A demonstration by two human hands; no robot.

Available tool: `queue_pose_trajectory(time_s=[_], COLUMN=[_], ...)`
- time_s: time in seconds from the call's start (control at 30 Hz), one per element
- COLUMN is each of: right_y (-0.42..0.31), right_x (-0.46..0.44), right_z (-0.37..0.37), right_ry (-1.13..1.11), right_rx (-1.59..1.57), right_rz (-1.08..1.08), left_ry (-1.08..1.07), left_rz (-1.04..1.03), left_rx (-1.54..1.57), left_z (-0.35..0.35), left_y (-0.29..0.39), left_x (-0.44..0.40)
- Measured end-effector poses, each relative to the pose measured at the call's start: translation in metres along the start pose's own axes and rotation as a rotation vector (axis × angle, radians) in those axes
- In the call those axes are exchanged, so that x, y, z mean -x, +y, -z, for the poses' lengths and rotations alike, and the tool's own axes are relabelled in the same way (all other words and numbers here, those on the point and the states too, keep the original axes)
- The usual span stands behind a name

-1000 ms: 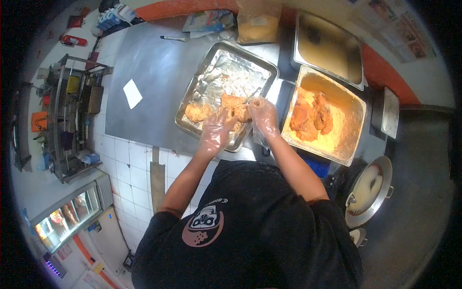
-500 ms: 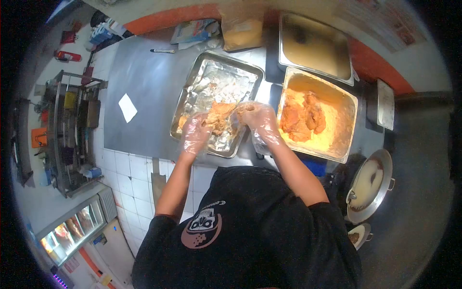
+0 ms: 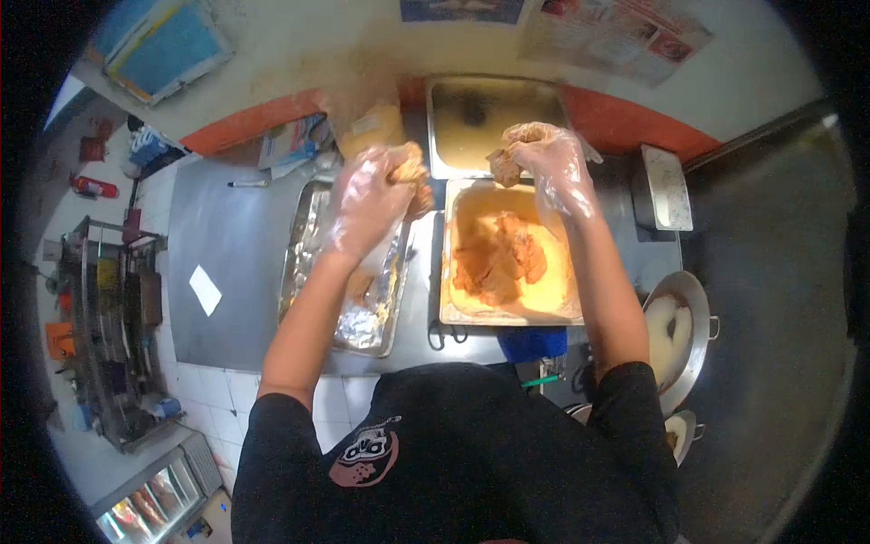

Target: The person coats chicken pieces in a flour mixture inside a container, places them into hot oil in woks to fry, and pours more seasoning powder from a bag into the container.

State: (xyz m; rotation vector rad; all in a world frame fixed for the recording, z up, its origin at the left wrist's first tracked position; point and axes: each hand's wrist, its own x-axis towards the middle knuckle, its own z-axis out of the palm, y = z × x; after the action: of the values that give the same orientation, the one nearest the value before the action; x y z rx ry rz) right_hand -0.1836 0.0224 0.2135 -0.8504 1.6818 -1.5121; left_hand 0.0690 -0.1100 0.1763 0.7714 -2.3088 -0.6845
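My left hand (image 3: 367, 199), in a clear plastic glove, is closed around a flour-coated piece of chicken (image 3: 412, 170). It is raised above the foil-lined tray (image 3: 391, 337). My right hand (image 3: 557, 168), gloved the same way, grips another coated chicken piece (image 3: 505, 170) over the border between two pans. Below it, the flour pan (image 3: 446, 295) contains orange-coloured chicken pieces (image 3: 497, 263) lying on yellowish flour. Behind that stands a metal pan of cloudy liquid (image 3: 453, 136).
A pot of pale liquid (image 3: 666, 335) is at the right, near a narrow steel container (image 3: 666, 190). White paper (image 3: 206, 290) and a marker (image 3: 248, 184) lie on the steel table (image 3: 231, 236). Bags (image 3: 294, 145) lean at the back wall. Shelving (image 3: 109, 308) stands left.
Both hands have risen with their chicken pieces and moved apart. My right hand went from the tray's side to over the pans. The camera view has shifted, showing more wall.
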Motion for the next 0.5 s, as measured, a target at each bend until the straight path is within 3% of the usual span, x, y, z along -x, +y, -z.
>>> queue_pose_trajectory(time_s=[0.07, 0.13, 0.17, 0.2, 0.23, 0.27, 0.37, 0.47, 0.5], right_y=[0.006, 0.033, 0.065, 0.05, 0.053, 0.063, 0.109, 0.177, 0.177], right_x=[-0.031, -0.067, -0.095, -0.092, -0.103, -0.116, -0.144, -0.179, -0.179], right_z=[0.018, 0.037, 0.052, 0.048, 0.05, 0.053, 0.058, 0.065, 0.067], right_ry=[0.022, 0.058, 0.093, 0.098, 0.078, 0.058, 0.027, 0.121, 0.041], right_rx=[0.028, 0.115, 0.323, 0.238, 0.438, 0.639, 1.032, 1.05, 1.165], right_rz=[-0.028, -0.048, 0.011, -0.102, -0.123, -0.147, -0.029, -0.077, -0.07], left_ry=[-0.019, 0.129, 0.07, 0.01, -0.139, -0.187, -0.301, -0.487, -0.524], left_rz=[0.086, -0.09, -0.016, 0.057, 0.059, 0.134, 0.197, 0.274, 0.301], left_rx=[0.013, 0.031, 0.062, 0.093, -0.017, 0.083, -0.12, -0.239, -0.248], left_z=[-0.012, -0.057, -0.085, -0.104, -0.11, -0.119, -0.178, -0.218, -0.227], left_y=[0.032, 0.019, 0.009, 0.005, 0.01, 0.013, -0.005, -0.023, -0.026], left_x=[-0.044, -0.082, -0.095, -0.109, -0.123, -0.126, -0.138, -0.15, -0.152])
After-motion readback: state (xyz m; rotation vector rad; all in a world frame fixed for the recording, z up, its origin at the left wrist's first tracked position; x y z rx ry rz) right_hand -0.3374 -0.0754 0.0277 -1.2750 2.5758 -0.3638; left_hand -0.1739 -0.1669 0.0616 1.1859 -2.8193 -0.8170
